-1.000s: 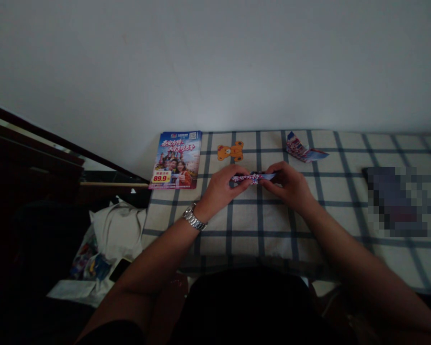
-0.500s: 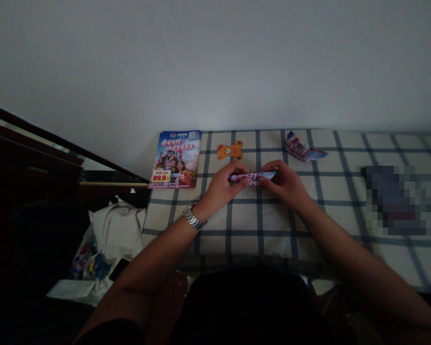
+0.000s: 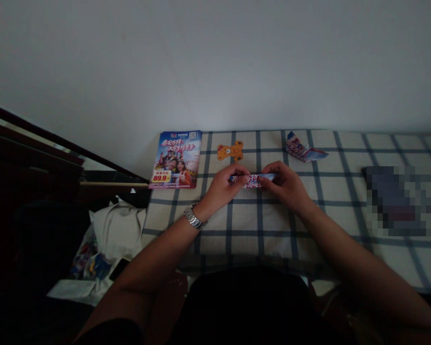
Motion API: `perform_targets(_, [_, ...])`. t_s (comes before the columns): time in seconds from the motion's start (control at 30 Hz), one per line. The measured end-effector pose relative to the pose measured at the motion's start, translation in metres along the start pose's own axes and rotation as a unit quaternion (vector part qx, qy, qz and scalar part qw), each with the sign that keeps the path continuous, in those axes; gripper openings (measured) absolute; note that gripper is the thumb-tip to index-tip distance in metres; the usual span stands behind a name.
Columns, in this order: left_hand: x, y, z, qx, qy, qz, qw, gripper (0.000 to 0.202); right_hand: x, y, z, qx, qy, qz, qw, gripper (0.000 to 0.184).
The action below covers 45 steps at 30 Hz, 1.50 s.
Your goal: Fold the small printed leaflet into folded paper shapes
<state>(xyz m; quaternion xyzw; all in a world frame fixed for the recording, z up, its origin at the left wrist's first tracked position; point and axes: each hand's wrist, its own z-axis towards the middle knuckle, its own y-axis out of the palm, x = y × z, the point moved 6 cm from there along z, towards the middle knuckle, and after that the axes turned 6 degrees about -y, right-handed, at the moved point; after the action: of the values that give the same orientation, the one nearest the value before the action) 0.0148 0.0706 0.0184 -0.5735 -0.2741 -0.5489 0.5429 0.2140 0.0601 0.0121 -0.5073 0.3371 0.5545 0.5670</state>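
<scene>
Between my two hands is a narrow folded flyer (image 3: 253,180), printed in blue, red and white with large lettering. My left hand (image 3: 229,182) pinches its left end, thumb in front and fingers behind. At the opposite end my right hand (image 3: 284,184) grips it the same way. The fingertips behind the paper are partly hidden. A stack of unfolded flyers (image 3: 175,160) with similar print lies to the left of my hands. Beyond my right hand sits another folded flyer (image 3: 304,149), bent into an angled shape.
A checked cloth (image 3: 215,239) covers the surface, with a brown teddy-bear picture (image 3: 230,150) behind my hands. A dark pixelated object (image 3: 397,201) lies at the right. White bags (image 3: 117,227) and a phone (image 3: 119,269) are at the lower left. A wall rises behind.
The folded flyer between my hands has tilted slightly, so more of its lettered face shows. Both hands keep their grip and have barely moved.
</scene>
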Motion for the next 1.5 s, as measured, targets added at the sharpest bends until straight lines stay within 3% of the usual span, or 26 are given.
perform_targets(0.27, [-0.003, -0.002, 0.001, 0.006, -0.012, -0.008, 1.0, 0.011, 0.001, 0.0, -0.001, -0.018, -0.026, -0.047, 0.998, 0.03])
perform_targets(0.4, [-0.006, -0.004, 0.003, 0.02, -0.034, -0.024, 0.999, 0.013, -0.018, 0.0, -0.001, -0.055, -0.148, -0.14, 0.977, 0.041])
perform_targets(0.57, [-0.01, -0.004, 0.003, 0.015, -0.051, -0.043, 0.998, 0.018, -0.032, 0.003, -0.002, -0.08, -0.238, -0.232, 0.94, 0.026])
perform_targets(0.77, [-0.007, -0.003, 0.001, -0.002, -0.069, -0.06, 0.996, 0.028, -0.035, 0.007, -0.002, -0.091, -0.245, -0.24, 0.935, 0.013])
perform_targets(1.07, [-0.005, 0.003, -0.002, -0.023, -0.078, -0.091, 0.993, 0.053, -0.037, 0.005, -0.005, -0.088, -0.23, -0.209, 0.946, 0.012])
perform_targets(1.2, [0.003, 0.002, -0.004, -0.035, -0.029, -0.038, 0.998, 0.054, -0.033, 0.001, -0.004, -0.068, -0.215, -0.218, 0.95, 0.009])
perform_targets(1.37, [0.021, -0.002, -0.005, 0.005, 0.106, 0.086, 0.991, 0.027, -0.03, -0.001, -0.004, -0.06, -0.193, -0.22, 0.954, 0.008])
perform_targets(1.5, [0.023, 0.0, -0.006, 0.008, 0.122, 0.105, 0.987, 0.016, -0.03, 0.001, -0.005, -0.07, -0.184, -0.223, 0.955, 0.007])
